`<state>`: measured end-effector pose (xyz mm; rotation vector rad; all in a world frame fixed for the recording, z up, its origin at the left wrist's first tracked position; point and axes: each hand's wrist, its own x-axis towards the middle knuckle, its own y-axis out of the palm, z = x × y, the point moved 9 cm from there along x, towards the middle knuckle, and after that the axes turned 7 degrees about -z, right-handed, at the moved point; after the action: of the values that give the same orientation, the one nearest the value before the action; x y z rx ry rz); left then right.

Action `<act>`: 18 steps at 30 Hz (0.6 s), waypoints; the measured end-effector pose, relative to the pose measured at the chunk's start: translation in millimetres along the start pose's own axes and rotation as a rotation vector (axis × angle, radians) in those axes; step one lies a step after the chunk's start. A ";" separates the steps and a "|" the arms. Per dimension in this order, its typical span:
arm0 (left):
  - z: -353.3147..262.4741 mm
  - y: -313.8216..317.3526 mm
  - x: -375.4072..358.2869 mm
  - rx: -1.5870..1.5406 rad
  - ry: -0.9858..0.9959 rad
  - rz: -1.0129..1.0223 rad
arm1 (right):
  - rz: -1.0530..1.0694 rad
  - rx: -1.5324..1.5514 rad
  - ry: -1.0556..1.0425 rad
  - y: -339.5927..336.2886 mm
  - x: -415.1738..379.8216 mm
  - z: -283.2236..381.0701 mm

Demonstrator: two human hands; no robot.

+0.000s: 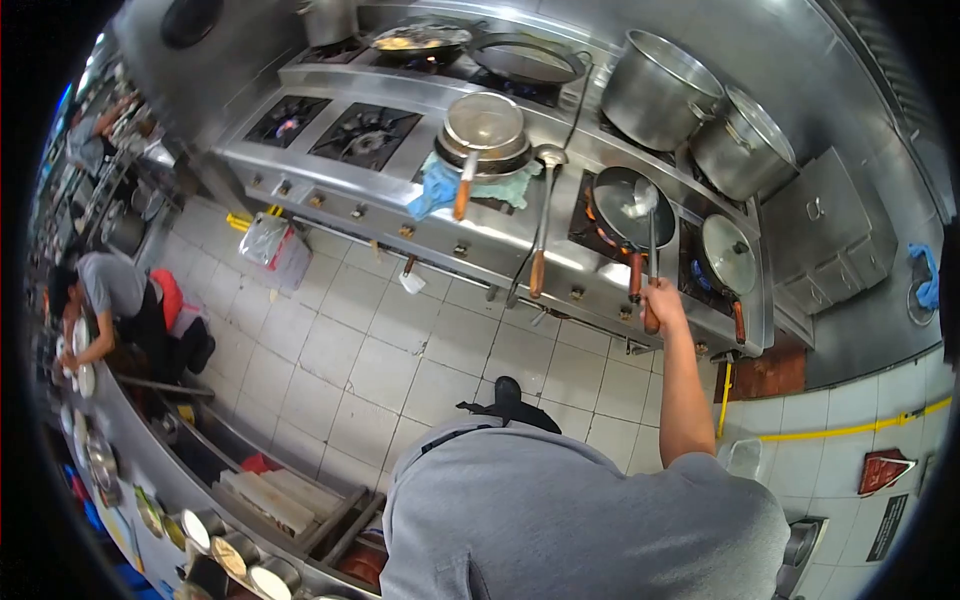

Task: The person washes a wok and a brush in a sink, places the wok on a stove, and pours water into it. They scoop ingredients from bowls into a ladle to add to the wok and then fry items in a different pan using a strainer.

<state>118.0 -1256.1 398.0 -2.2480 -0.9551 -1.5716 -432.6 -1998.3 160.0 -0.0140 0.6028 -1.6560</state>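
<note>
My right hand [660,302] is closed around the wooden handle of a long ladle [652,240]. The ladle's bowl is inside a dark frying pan [612,190], which sits over a lit burner with orange flame at its left edge. The pan's brown wooden handle [635,272] points toward me, just left of my hand. Right of it, a smaller pan with a glass lid [730,252] stands over a blue flame. My left hand is out of view, hidden below my grey shirt.
A strainer [485,122] rests on stacked pans beside blue and green cloths. Another long ladle [544,215] lies across the stove. Two large pots [660,92] stand behind. At left a person [110,290] bends over a counter [215,500] holding several containers.
</note>
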 end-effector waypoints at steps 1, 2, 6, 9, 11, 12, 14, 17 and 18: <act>-17.7 29.3 -14.2 -0.045 -0.022 0.060 | -0.070 -0.074 -0.074 -13.3 13.3 -7.4; -31.5 61.6 -29.1 -0.082 -0.054 0.140 | -0.140 -0.150 -0.143 -25.1 24.2 -11.6; -92.4 188.2 -140.1 -0.379 -0.316 0.545 | 0.071 0.038 0.044 -41.0 27.1 -22.6; -160.3 261.4 -246.7 -0.794 -0.655 0.652 | 0.197 0.273 0.158 -40.3 15.2 -17.8; -249.4 297.5 -305.1 -0.886 -0.677 0.911 | 0.270 0.419 0.205 -42.1 14.5 -20.0; -284.8 310.3 -336.0 -0.861 -0.751 1.003 | 0.386 0.668 0.259 -38.1 12.9 -18.0; -350.0 334.9 -393.5 -0.878 -0.889 1.256 | 0.498 0.929 0.306 -43.4 13.4 -13.7; -437.7 367.2 -455.1 -0.817 -0.698 1.589 | 0.652 1.165 0.295 -57.6 3.7 1.7; -473.6 373.2 -464.0 -0.872 -0.637 1.651 | 0.570 0.836 0.259 -62.3 2.0 -7.3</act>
<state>-98.9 -1965.6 228.9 -2.5299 1.5727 -0.3825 -492.7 -1994.2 177.3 0.9072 0.0430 -1.2416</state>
